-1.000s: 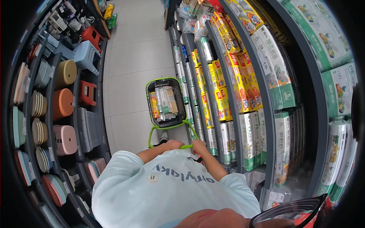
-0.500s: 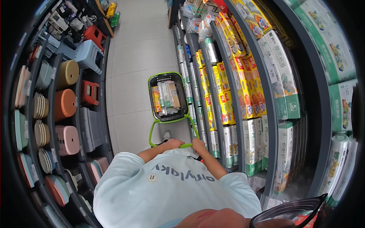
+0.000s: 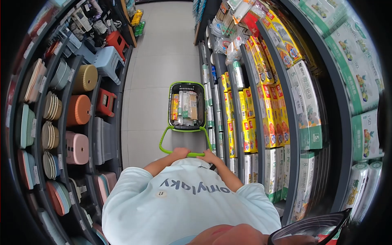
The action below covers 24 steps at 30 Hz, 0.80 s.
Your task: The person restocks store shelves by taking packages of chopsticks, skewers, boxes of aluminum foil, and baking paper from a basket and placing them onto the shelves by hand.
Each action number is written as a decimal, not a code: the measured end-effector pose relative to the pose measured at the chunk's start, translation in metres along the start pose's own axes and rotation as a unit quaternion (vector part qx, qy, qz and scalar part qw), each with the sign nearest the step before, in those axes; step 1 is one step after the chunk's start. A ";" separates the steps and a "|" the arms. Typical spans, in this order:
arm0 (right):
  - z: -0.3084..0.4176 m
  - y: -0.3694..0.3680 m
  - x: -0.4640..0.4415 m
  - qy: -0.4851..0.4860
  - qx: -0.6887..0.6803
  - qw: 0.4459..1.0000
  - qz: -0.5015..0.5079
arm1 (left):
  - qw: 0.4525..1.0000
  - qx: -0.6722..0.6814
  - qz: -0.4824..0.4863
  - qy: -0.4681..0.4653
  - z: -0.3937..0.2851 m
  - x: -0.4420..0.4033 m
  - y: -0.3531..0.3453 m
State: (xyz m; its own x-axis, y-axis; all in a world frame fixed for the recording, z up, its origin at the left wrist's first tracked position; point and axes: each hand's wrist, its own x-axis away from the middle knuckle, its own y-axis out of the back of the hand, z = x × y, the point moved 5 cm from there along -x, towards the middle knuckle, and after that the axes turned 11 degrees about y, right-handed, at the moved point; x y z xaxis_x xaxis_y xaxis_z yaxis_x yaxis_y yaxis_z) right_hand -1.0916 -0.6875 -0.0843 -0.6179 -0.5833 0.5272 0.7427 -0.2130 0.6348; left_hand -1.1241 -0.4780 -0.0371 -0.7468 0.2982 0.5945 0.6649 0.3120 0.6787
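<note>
A black shopping basket with a lime-green rim (image 3: pixel 169 107) stands on the floor ahead of me. Its long green handle (image 3: pixel 162 141) reaches back to my waist. Both hands are closed around the bar of that handle, my left hand (image 3: pixel 181 152) on the left side and my right hand (image 3: pixel 208 157) on the right. Inside the basket lie a yellow-and-red box (image 3: pixel 175 106) and several pale, narrow packages (image 3: pixel 186 105), packed side by side; their labels are too small to read.
Shelves with plastic stools (image 3: pixel 108 60), round orange containers (image 3: pixel 79 109) and stacked bowls line the left. On the right, close to the basket, shelves hold yellow boxes (image 3: pixel 269 116), green-and-white boxes (image 3: pixel 304 106) and rolls (image 3: pixel 359 183). Grey floor tiles (image 3: pixel 155 69) run between them.
The basket and the right-hand shelves now appear lower and further right in view, and more of the aisle ahead shows. Both hands keep their hold on the handle.
</note>
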 end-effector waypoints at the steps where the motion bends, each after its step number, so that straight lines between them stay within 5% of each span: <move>1: -0.004 0.002 -0.011 0.006 0.002 1.000 0.001 | 1.000 0.001 -0.004 0.005 0.010 0.003 0.002; 4: 0.031 0.045 -0.016 -0.006 -0.019 0.970 0.242 | 0.997 -0.003 -0.019 0.075 0.046 0.014 -0.006; 5: 0.037 0.076 -0.029 0.052 0.014 0.972 0.229 | 0.994 -0.026 -0.028 0.101 0.060 0.014 -0.012; 8: 0.090 0.236 -0.046 0.111 -0.054 0.989 -0.085 | 0.984 -0.066 -0.075 0.145 0.088 0.009 -0.006; 11: 0.218 0.387 0.016 0.133 -0.075 0.896 -0.418 | 0.975 -0.077 -0.124 0.166 0.085 0.004 0.004; 12: 0.238 0.401 0.023 0.138 -0.074 0.894 -0.419 | 0.973 -0.076 -0.140 0.169 0.086 -0.003 0.015; 14: 0.272 0.418 0.022 0.257 -0.189 0.884 -0.342 | 0.971 -0.072 -0.143 0.175 0.086 -0.011 0.024; 16: 0.291 0.411 0.010 0.231 -0.141 0.930 -0.248 | 0.973 -0.053 -0.124 0.188 0.082 -0.018 0.019; 17: 0.286 0.392 -0.011 0.309 -0.055 0.894 -0.321 | 0.973 -0.036 -0.112 0.196 0.086 -0.018 0.014; 19: 0.280 0.348 -0.042 0.298 0.008 0.937 -0.184 | 0.970 -0.023 -0.115 0.213 0.095 -0.018 0.005; 20: 0.267 0.316 -0.061 0.281 -0.003 0.959 -0.036 | 0.969 -0.016 -0.126 0.214 0.099 -0.016 0.007; 21: 0.253 0.283 -0.074 0.326 0.042 0.943 0.046 | 0.966 -0.013 -0.136 0.217 0.104 -0.015 0.015; 22: 0.234 0.251 -0.087 0.267 0.069 0.948 0.160 | 0.964 -0.012 -0.146 0.222 0.107 -0.020 0.027; 24: 0.188 0.201 -0.108 0.233 0.071 0.949 0.198 | 0.963 -0.012 -0.134 0.235 0.108 -0.027 0.042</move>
State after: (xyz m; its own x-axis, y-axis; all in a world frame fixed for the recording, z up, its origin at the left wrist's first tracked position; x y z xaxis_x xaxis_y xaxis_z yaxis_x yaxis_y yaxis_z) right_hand -0.9243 -0.5200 0.0921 -0.0915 -0.8864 0.4537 0.8304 0.1836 0.5261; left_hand -1.0741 -0.3754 -0.0716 -0.8207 -0.2321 0.5221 0.4510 0.2979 0.8413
